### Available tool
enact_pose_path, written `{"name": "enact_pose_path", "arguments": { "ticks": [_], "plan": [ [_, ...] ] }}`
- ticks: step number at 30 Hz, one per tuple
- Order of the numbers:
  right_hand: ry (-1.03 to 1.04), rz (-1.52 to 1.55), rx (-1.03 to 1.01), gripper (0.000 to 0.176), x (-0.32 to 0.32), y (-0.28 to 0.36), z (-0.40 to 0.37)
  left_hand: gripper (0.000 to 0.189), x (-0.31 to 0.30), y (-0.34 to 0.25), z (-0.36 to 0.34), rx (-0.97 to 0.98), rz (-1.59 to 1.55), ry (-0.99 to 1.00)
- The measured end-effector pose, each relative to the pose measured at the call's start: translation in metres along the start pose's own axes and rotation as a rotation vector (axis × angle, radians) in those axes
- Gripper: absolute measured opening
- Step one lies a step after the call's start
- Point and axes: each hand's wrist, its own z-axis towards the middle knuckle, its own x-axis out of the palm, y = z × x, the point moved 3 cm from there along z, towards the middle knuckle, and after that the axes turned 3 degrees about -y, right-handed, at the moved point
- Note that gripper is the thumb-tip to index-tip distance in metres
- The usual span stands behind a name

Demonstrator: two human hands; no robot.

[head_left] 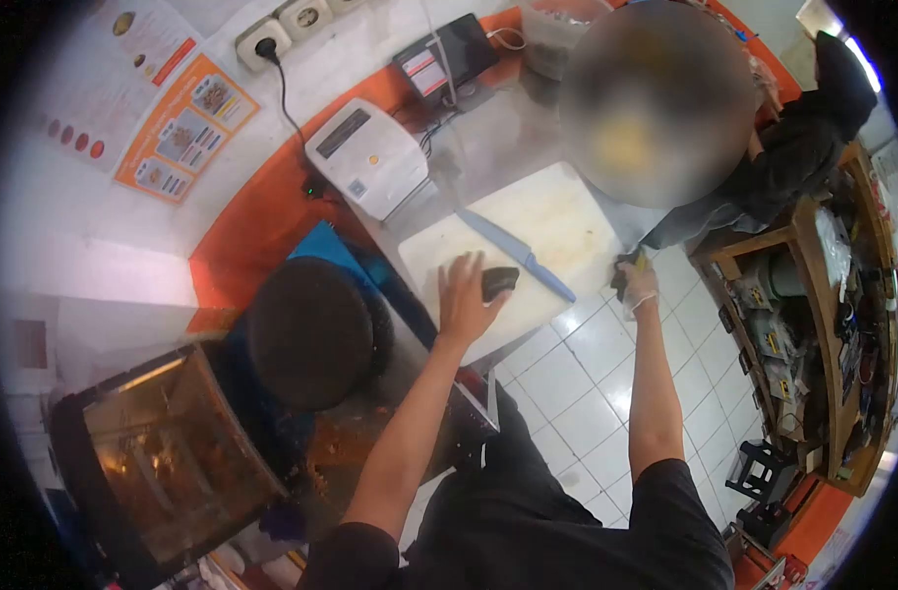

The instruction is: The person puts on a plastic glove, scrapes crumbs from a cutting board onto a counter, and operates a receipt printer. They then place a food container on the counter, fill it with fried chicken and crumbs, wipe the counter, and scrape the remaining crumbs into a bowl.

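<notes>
My left hand (466,295) rests flat on a white cutting board (557,211), fingers spread, right beside a small dark object (499,282) at the fingertips. A blue-handled knife (516,254) lies diagonally across the board just beyond it. My right hand (637,286), in a thin clear glove, is closed around a dark item with a yellow bit (630,264) at the board's right edge, over the tiled floor.
A white scale (367,157) and a card terminal (447,57) sit on the steel counter by the orange-trimmed wall. A dark round lid (309,332) and a glass display case (169,452) lie at the left. Another person stands beyond the board; wooden shelves (813,324) run along the right.
</notes>
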Motion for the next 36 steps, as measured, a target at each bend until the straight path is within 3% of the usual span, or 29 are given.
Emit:
{"name": "enact_pose_path", "arguments": {
  "ticks": [1,3,4,6,8,9,11,16,24,29,33,36],
  "plan": [
    [0.004,0.181,-0.047,0.028,0.003,0.009,-0.006,0.052,0.001,0.013,-0.019,-0.017,0.014,0.006],
    [0.005,0.120,-0.033,0.028,-0.002,0.008,0.001,0.062,0.015,0.062,-0.073,-0.517,-0.150,-0.164],
    [0.096,0.057,-0.025,0.027,-0.010,0.005,0.007,0.062,0.027,0.076,-0.091,-0.524,-0.140,-0.169],
    [0.217,-0.021,-0.020,0.027,-0.007,0.011,0.000,0.058,0.052,0.103,-0.129,-0.931,-0.444,0.030],
    [0.351,-0.037,0.179,0.029,-0.011,0.037,-0.024,0.054,0.040,0.096,-0.115,-0.961,-0.361,0.080],
    [0.369,-0.051,0.179,0.029,-0.014,0.048,-0.036,0.050,0.036,0.095,-0.109,-0.970,-0.284,0.156],
    [0.427,-0.224,0.279,0.027,-0.014,0.061,-0.053,0.040,0.042,0.113,-0.114,-0.983,-0.312,0.116],
    [0.425,-0.233,0.241,0.025,-0.026,0.046,-0.063,0.033,0.015,0.106,-0.119,-1.026,-0.619,0.238],
    [0.469,-0.329,0.255,0.024,-0.044,0.084,-0.098,0.037,-0.002,0.090,-0.162,-1.015,-0.872,0.160],
    [0.404,-0.409,0.199,0.026,-0.040,0.121,-0.130,0.038,-0.061,0.073,-0.180,-1.014,-1.008,0.084],
    [0.565,-0.307,0.171,0.029,-0.022,0.139,-0.150,0.038,-0.116,0.073,-0.201,-1.019,-0.969,0.024],
    [0.516,-0.347,0.167,0.028,0.012,0.159,-0.177,0.041,-0.149,0.086,-0.230,-1.069,-1.029,-0.092]
  ]
}}
